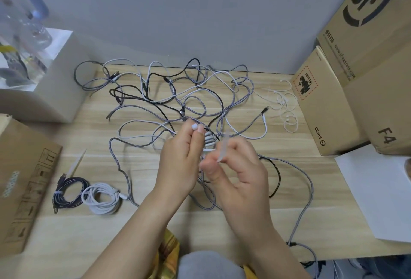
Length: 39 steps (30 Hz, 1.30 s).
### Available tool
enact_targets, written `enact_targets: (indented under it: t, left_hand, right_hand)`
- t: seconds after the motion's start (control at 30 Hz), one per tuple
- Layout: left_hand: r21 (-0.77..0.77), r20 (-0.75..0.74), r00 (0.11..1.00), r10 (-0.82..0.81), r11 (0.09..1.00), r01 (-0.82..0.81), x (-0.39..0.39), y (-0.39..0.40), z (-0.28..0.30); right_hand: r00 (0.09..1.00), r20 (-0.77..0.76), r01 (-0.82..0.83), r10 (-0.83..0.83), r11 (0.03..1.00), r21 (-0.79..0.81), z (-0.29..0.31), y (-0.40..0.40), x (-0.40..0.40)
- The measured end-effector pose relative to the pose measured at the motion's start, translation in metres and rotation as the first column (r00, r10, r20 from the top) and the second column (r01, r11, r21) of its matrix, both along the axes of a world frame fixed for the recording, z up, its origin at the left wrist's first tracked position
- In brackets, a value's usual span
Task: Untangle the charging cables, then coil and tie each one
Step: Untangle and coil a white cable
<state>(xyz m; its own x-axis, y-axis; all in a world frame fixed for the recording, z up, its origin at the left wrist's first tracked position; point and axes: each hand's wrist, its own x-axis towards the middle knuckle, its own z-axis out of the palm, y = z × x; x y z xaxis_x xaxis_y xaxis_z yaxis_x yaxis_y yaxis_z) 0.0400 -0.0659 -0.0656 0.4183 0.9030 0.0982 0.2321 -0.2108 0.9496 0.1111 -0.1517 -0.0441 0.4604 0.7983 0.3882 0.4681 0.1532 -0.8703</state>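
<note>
My left hand [180, 158] pinches a small coiled bundle of grey cable [209, 139] over the middle of the wooden table [89, 223]. My right hand [240, 167] holds a translucent white tie strip [223, 147] right beside that bundle. Behind the hands spreads a tangle of grey, white and black charging cables [178, 92]. A long grey braided cable [304, 189] loops off to the right and over the table's front edge. At the front left lie two tied coils, one black [69, 192] and one white [102, 198]. The lower part of the bundle is hidden by my fingers.
Loose white ties [284, 105] lie at the right rear. Another tie [76, 163] rests near the black coil. Cardboard boxes [329, 105] stand on the right, a white box [53, 87] and a flat brown carton [22, 178] on the left. White paper [378, 192] sits front right.
</note>
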Motion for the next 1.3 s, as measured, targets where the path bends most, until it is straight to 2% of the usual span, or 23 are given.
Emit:
enact_targets:
  t: [0.07, 0.13, 0.23, 0.37, 0.53, 0.97, 1.1, 1.3]
  left_hand:
    - [-0.022, 0.007, 1.000, -0.012, 1.000, 0.012, 0.001, 0.000, 0.001]
    - [-0.074, 0.036, 0.999, -0.015, 0.997, 0.018, 0.001, 0.000, 0.003]
    - [-0.133, 0.104, 0.994, -0.046, 0.989, 0.060, 0.003, -0.003, 0.011]
    - [-0.103, 0.120, 0.988, -0.101, 0.988, 0.114, 0.004, -0.008, 0.020]
    - [-0.098, 0.114, 0.984, -0.134, 0.985, 0.146, 0.005, -0.010, 0.021]
    - [-0.021, 0.048, 0.987, -0.155, 0.988, 0.156, 0.004, -0.011, 0.021]
    - [0.069, -0.037, 0.989, -0.146, 0.986, 0.149, 0.003, -0.011, 0.020]
    - [0.221, -0.200, 0.973, -0.116, 0.962, 0.160, -0.001, -0.008, 0.016]
  right_hand:
    - [0.977, -0.179, -0.102, 0.118, 0.990, 0.094, 0.006, -0.002, -0.001]
    - [0.903, -0.390, -0.136, 0.183, 0.980, 0.145, 0.010, -0.004, -0.004]
    - [0.845, -0.526, -0.060, 0.099, 0.994, 0.090, 0.015, -0.004, -0.005]
    - [0.752, -0.658, 0.037, -0.029, 0.999, -0.002, 0.018, -0.002, 0.002]
    - [0.817, -0.565, 0.066, -0.111, 0.993, -0.099, 0.015, -0.004, 0.006]
    - [0.796, -0.588, 0.050, -0.143, 0.984, -0.172, 0.016, -0.002, 0.008]
    - [0.782, -0.605, 0.033, -0.150, 0.979, -0.201, 0.018, -0.002, 0.008]
    - [0.699, -0.696, -0.015, -0.162, 0.971, -0.241, 0.024, -0.001, 0.012]
